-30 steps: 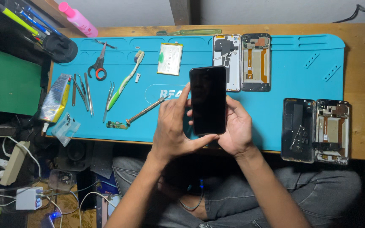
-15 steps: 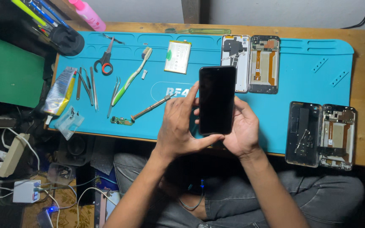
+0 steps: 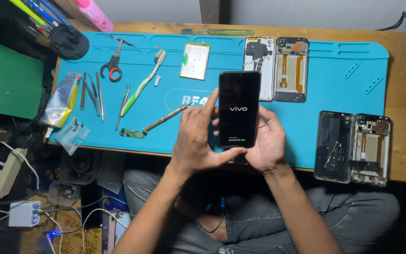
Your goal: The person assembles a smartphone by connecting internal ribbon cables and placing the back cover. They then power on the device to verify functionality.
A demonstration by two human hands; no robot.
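Pens and markers point(image 3: 38, 11) are held in a black pot point(image 3: 69, 41) at the blue mat's point(image 3: 344, 94) far left corner. A black smartphone point(image 3: 238, 109), screen lit, is gripped upright above the mat's near edge: the left hand point(image 3: 196, 141) is wrapped round its left side with the thumb under its bottom edge, while the right hand point(image 3: 265, 143) is closed behind its right side.

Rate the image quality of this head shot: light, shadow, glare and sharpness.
Head view: the blue mat is evenly lit, without harsh glare; the phone held by the left hand and right hand is sharp, its lit screen dark but readable; the space below the wooden table lies in deep shadow; the corners are dim.
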